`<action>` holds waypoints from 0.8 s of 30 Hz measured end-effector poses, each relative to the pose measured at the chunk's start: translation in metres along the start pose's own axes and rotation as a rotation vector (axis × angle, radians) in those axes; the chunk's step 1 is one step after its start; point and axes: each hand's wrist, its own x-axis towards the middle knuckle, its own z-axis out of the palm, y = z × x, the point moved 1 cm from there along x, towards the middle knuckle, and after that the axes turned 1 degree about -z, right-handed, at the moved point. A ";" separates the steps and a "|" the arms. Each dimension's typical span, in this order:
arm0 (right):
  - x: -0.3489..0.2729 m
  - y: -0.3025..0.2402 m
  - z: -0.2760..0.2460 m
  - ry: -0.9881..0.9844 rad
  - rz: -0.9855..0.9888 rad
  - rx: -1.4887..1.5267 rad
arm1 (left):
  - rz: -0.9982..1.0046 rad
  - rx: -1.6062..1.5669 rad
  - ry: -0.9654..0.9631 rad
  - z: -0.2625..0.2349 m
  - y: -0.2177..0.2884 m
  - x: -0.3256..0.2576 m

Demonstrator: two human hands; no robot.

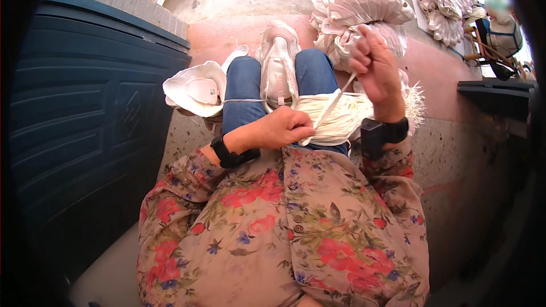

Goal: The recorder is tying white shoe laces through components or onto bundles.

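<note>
The right hand (378, 71) is raised above the lap with its fingers curled tight around the upper end of a pale cord (335, 102), pinching it so that the strand runs taut and slanting down toward the left. The left hand (281, 128) rests low on the thigh, its fingers closed over the lower end of that same cord, just where it meets a bundle of cream-coloured strands (335, 119) lying across the lap. The bundle touches both the left fingertips and the jeans (242, 88), and its frayed ends spread out past the right knee. Each wrist wears a black band: a slim one on the left wrist (230, 156), a bulkier black device on the right wrist (381, 133). One leg is crossed so that a pink-and-white sneaker (278, 62) sits sole-up between the knees, just beyond the bundle. A thin thread (242, 101) stretches across the left knee. Beside that knee lies a white folded piece (196, 88) on the stone ledge. Beyond the right hand sits a heap of pale finished fan-like pieces (358, 11), with a second heap (441, 5) farther off on the right. A dark blue panelled door (85, 108) fills the left side, and the flowered blouse (284, 222) fills the foreground.
</note>
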 end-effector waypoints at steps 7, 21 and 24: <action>-0.013 -0.012 -0.014 0.188 -0.222 -0.261 | 0.056 1.036 0.706 -0.100 -0.083 0.032; 0.016 0.108 -0.052 0.083 0.033 -1.014 | -0.185 0.895 0.521 -0.133 -0.109 0.088; 0.025 0.125 -0.049 0.022 -0.037 -1.115 | -0.257 0.830 0.484 -0.125 -0.120 0.078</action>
